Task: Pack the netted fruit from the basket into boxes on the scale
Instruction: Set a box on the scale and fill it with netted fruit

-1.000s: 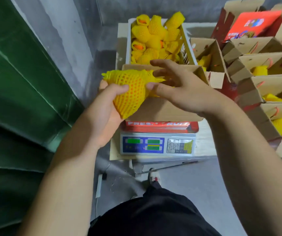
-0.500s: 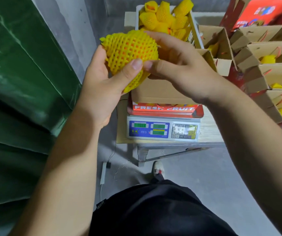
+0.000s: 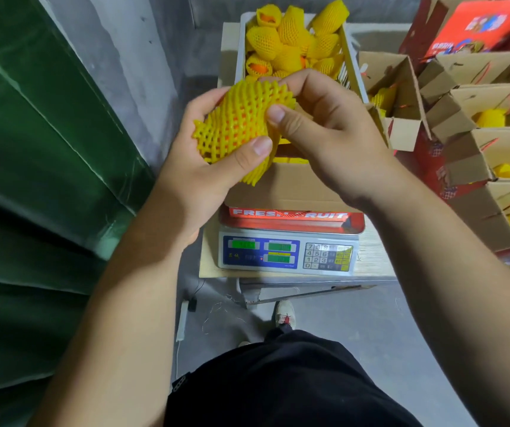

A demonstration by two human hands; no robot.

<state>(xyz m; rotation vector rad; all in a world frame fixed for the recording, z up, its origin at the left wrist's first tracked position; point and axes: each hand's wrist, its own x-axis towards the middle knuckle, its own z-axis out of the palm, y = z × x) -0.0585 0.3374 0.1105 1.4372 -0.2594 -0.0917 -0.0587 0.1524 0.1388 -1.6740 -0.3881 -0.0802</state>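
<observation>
Two Hands on One Netted Fruit, Above the Box

Both hands hold a single netted fruit point(image 3: 241, 131) over the open box point(image 3: 293, 186) that sits on the scale point(image 3: 287, 252). Your left hand point(image 3: 204, 161) cradles the fruit from below, fingers curled behind it and thumb pressed across the front of the mesh. Your right hand point(image 3: 324, 131) pinches the upper edge of the net between thumb and curled fingers, probably to seat the sleeve before packing. Holding the fruit directly over the box keeps the drop short. The basket point(image 3: 347, 61) stands just behind the box, so the supply stays near. Filled boxes point(image 3: 494, 143) line up to your right, off the scale, so they presumably add nothing to the reading.
</observation>
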